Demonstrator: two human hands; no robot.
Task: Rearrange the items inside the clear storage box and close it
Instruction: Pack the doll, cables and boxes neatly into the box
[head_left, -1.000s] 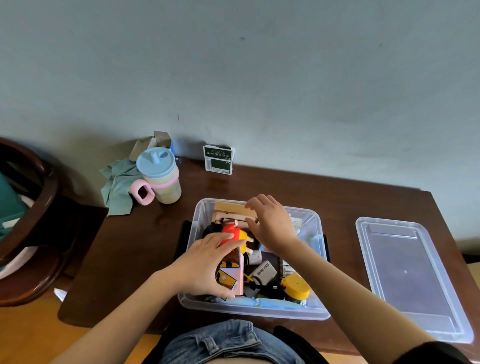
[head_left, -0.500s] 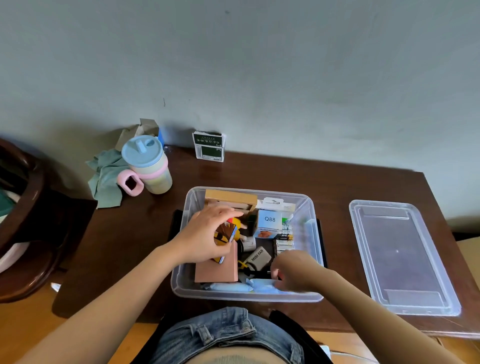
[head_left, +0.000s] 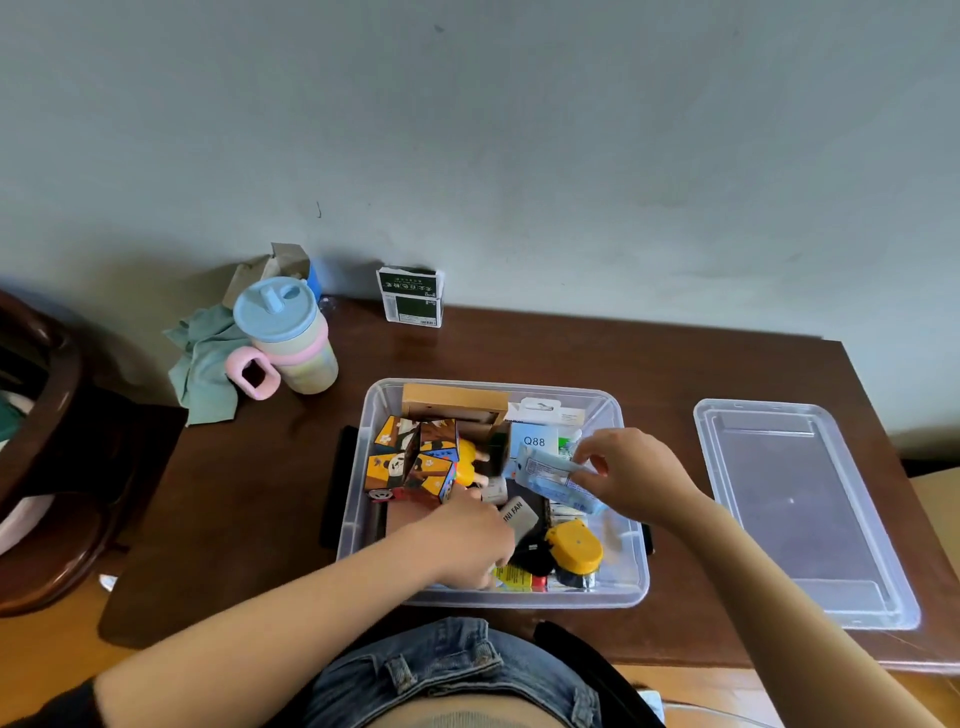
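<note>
Clear storage box, glossy rounded plastic walls

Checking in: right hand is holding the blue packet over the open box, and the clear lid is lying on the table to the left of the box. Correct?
Not quite. The head view shows the clear lid lying on the table to the right of the box, not the left. The rest holds: the right hand holds the blue packet over the open box.

Blue packet now lifted, right hand

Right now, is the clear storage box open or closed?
Open. The clear storage box has no cover; its lid lies flat on the table to its right, apart from it.
</note>
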